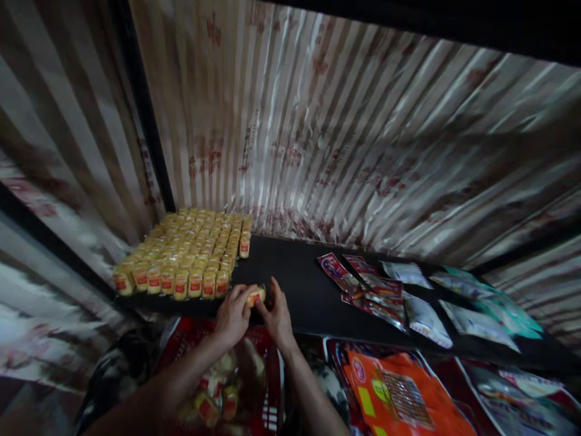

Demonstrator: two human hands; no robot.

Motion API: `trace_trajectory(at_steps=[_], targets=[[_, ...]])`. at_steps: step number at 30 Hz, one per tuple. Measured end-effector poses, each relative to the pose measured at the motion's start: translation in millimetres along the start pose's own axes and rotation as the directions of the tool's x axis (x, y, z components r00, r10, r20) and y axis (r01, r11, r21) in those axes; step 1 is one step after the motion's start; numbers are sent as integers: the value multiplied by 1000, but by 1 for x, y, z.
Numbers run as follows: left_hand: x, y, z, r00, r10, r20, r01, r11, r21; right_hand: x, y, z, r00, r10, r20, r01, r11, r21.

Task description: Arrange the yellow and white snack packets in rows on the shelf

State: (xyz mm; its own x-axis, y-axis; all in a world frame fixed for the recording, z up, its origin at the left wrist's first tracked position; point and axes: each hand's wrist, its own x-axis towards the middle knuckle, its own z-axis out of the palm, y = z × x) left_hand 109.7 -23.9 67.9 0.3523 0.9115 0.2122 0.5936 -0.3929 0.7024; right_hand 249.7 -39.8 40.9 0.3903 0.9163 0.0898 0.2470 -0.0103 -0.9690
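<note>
Small yellow snack packs with red labels stand in close rows on the left of a black shelf. Over the shelf's front edge, my left hand is closed on a single wrapped snack pack, its label turned towards me. My right hand is just to the right, fingers apart and thumb close to or touching that pack; the exact contact is hard to make out. Below my forearms is a red bag with more yellow packs loose inside.
Red snack packets lie on the shelf's right half, beside white pouches and teal packets. An orange package sits in an opening below the front edge. Striped, glossy sheeting lines the back, and a dark post rises at left.
</note>
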Motion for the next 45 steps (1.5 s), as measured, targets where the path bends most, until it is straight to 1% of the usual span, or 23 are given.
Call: trace_trajectory(at_steps=[1, 2, 3, 4, 5, 6, 8, 9, 10, 12, 14, 15, 17, 19, 21, 24, 26, 30, 32, 35, 38, 42, 45], targets=[[4, 0, -5, 998, 52, 39, -54, 997, 47, 3, -4, -4, 992, -124, 26, 126, 985, -116], [9, 1, -9, 992, 103, 78, -110, 990, 87, 5, -7, -8, 971, -223, 89, 236, 952, -193], [14, 1, -14, 983, 143, 111, -156, 981, 119, 8, -11, -11, 946, -280, 163, 313, 921, -231], [19, 1, -18, 976, 171, 135, -190, 971, 142, 10, -14, -13, 928, -301, 222, 351, 904, -244], [25, 2, -21, 970, 191, 154, -214, 964, 155, 13, -16, -13, 921, -297, 254, 358, 900, -247], [30, 2, -24, 963, 208, 172, -235, 959, 159, 15, -17, -13, 925, -278, 258, 342, 906, -251], [40, 3, -28, 953, 241, 187, -271, 950, 156, 21, -16, -10, 949, -228, 216, 282, 922, -267], [44, 4, -29, 952, 253, 169, -280, 947, 159, 25, -15, -7, 960, -206, 192, 253, 929, -268], [47, 5, -28, 958, 257, 128, -276, 946, 168, 30, -12, -4, 967, -189, 168, 228, 939, -258], [49, 8, -23, 974, 224, -6, -220, 959, 179, 41, -7, 3, 981, -150, 121, 172, 965, -198], [46, 10, -13, 976, 179, -122, -161, 977, 140, 54, -2, 13, 992, -95, 80, 102, 991, -84], [44, 10, -5, 976, 154, -155, -140, 985, 99, 61, 1, 18, 996, -68, 65, 70, 997, -22], [41, 8, 12, 979, 88, -183, -92, 996, -10, 74, 5, 29, 998, -21, 52, 17, 997, 72], [41, 2, 28, 984, -19, -177, -6, 991, -135, 86, 8, 39, 998, 18, 53, -24, 994, 108], [47, -4, 41, 979, -138, -153, 98, 965, -243, 96, 10, 48, 997, 45, 57, -51, 993, 104], [61, -11, 51, 950, -288, -118, 234, 912, -338, 107, 10, 59, 998, 38, 53, -41, 998, 52], [70, -13, 52, 935, -338, -106, 277, 885, -375, 112, 10, 65, 999, 23, 36, -23, 1000, -7], [79, -16, 51, 917, -384, -112, 292, 834, -468, 122, 12, 73, 1000, -9, -6, 8, 991, -136], [82, -19, 51, 911, -402, -94, 304, 807, -507, 125, 14, 76, 999, -13, -39, 7, 986, -164], [84, -24, 52, 916, -398, -57, 302, 774, -557, 127, 19, 78, 998, -22, -54, 14, 990, -142], [85, -29, 54, 915, -401, -52, 294, 748, -596, 125, 23, 79, 999, -28, -47, 22, 993, -112], [84, -30, 55, 914, -405, -39, 302, 740, -601, 124, 26, 81, 996, -3, -93, -9, 993, -119], [84, -32, 55, 913, -406, -34, 304, 735, -606, 125, 30, 85, 996, 27, -79, -32, 998, -58]])
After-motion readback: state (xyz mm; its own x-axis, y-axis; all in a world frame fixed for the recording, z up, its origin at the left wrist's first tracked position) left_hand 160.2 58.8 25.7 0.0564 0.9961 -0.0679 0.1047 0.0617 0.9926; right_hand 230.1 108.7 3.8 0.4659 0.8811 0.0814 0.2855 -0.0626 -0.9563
